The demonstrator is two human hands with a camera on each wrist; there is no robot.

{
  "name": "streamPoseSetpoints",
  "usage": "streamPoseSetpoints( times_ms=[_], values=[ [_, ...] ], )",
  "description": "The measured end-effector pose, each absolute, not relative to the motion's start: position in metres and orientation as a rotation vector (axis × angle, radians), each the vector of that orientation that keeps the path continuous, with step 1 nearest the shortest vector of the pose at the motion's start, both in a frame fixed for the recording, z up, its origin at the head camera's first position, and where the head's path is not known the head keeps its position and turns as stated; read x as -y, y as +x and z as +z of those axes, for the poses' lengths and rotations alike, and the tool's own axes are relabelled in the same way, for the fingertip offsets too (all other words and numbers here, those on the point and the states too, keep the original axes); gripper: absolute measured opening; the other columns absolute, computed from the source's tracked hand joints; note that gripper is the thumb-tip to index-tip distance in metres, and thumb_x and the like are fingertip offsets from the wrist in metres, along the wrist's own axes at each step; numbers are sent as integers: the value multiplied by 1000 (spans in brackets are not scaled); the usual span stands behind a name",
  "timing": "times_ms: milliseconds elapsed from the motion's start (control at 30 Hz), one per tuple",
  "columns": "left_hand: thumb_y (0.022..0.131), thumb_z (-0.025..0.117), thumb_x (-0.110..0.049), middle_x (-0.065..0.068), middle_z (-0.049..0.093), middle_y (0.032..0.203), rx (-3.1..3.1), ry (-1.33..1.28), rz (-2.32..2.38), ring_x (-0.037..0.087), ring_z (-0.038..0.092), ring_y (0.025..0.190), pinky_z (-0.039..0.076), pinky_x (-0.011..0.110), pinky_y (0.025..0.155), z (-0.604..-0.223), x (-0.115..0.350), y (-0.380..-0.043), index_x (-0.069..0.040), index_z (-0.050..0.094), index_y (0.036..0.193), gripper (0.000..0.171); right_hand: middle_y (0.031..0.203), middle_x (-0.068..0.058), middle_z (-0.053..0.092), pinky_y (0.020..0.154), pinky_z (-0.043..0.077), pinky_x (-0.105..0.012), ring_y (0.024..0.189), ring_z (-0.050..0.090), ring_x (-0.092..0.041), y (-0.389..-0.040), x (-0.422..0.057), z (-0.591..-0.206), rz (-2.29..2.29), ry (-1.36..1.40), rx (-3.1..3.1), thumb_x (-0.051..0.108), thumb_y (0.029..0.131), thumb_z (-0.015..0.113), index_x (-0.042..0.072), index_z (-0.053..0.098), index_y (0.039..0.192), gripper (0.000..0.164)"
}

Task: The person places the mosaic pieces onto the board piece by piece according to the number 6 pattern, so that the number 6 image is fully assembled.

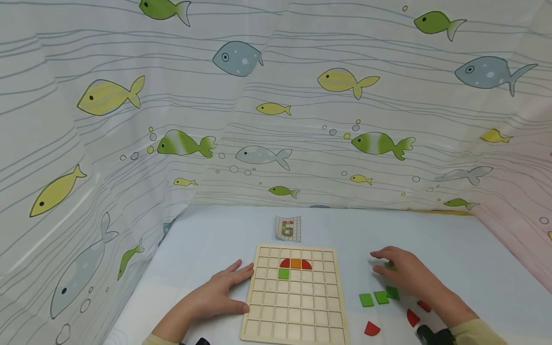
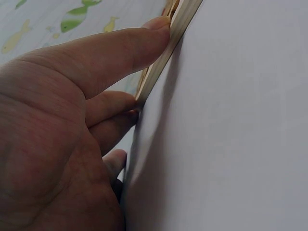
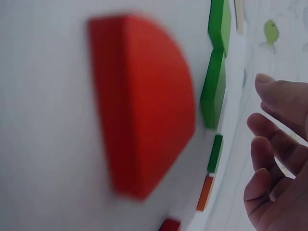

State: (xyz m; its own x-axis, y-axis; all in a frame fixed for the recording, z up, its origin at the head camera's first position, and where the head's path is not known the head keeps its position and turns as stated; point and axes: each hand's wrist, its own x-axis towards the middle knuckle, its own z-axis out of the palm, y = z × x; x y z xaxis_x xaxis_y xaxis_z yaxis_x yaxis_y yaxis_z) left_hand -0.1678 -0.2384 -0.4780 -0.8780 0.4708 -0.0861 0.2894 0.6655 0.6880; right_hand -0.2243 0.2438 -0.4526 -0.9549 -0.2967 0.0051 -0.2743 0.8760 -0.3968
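While the left hand [image 1: 222, 292] rests at the left edge of the wooden grid board [image 1: 297, 303], its fingers are extended and the thumb is spread wide from them. The left wrist view shows the thumb touching the side of the board; this hand does not grip any piece. The board lies on the white table [image 1: 207, 239], well apart from the table's far edge. In its second row from the far edge there are a red piece [image 1: 285, 263], an orange square [image 1: 295, 263] and another red piece [image 1: 306, 264], side by side; a green square [image 1: 283, 273] lies just below the first red one.

The right hand [image 1: 403, 268] is above the table, to the right of the board. Its thumb and forefinger are apart, the other fingers are loosely bent, and it holds nothing. A green piece [image 1: 390, 265] shows between its fingers, and three green tiles [image 1: 381, 297] lie nearer to the person. Around the right wrist there are loose red pieces [image 1: 372, 328]. Between the board and the table's far edge lies a small pattern card [image 1: 288, 228]. Behind stands a fish-printed curtain [image 1: 302, 143].
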Motion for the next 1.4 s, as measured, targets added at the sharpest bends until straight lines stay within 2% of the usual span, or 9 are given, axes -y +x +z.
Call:
streamPoseSetpoints(
  times_ms=[200, 567, 900, 1200, 1400],
  values=[
    [74, 80, -54, -10, 36, 156, -2630, 595, 1009, 30, 14, 149, 18, 68, 108, -478, 238, -168, -18, 47, 149, 90, 116, -9, 65, 78, 54, -43, 88, 58, -20, -226, -262, -454, -617, -423, -2997, 19, 84, 79, 8, 70, 123, 41],
    [75, 79, -55, -9, 36, 156, -2617, 609, 1025, 32, 14, 149, 17, 69, 107, -481, 238, -167, -18, 47, 149, 89, 118, -16, 63, 81, 54, -50, 93, 60, -26, -230, -287, -459, -538, -278, -2940, 18, 84, 79, 4, 68, 124, 44],
    [74, 79, -55, -9, 36, 156, -2627, 596, 992, 30, 14, 149, 19, 66, 109, -477, 237, -168, -19, 47, 149, 90, 99, -3, 66, 79, 54, -47, 87, 58, -21, -230, -294, -462, -455, -352, -2964, 15, 83, 79, 5, 75, 108, 28],
    [75, 79, -53, -9, 36, 156, -2615, 599, 1006, 30, 13, 149, 18, 67, 108, -477, 237, -168, -18, 47, 149, 89, 98, -3, 64, 76, 54, -43, 84, 57, -19, -233, -295, -460, -425, -350, -2938, 17, 84, 79, 4, 74, 111, 30],
    [75, 80, -52, -7, 36, 156, -2614, 607, 1023, 32, 13, 149, 17, 69, 108, -476, 237, -167, -16, 47, 149, 89, 98, -3, 68, 78, 54, -47, 88, 61, -22, -232, -295, -455, -434, -317, -2914, 19, 84, 79, 2, 74, 110, 31]
  ],
)
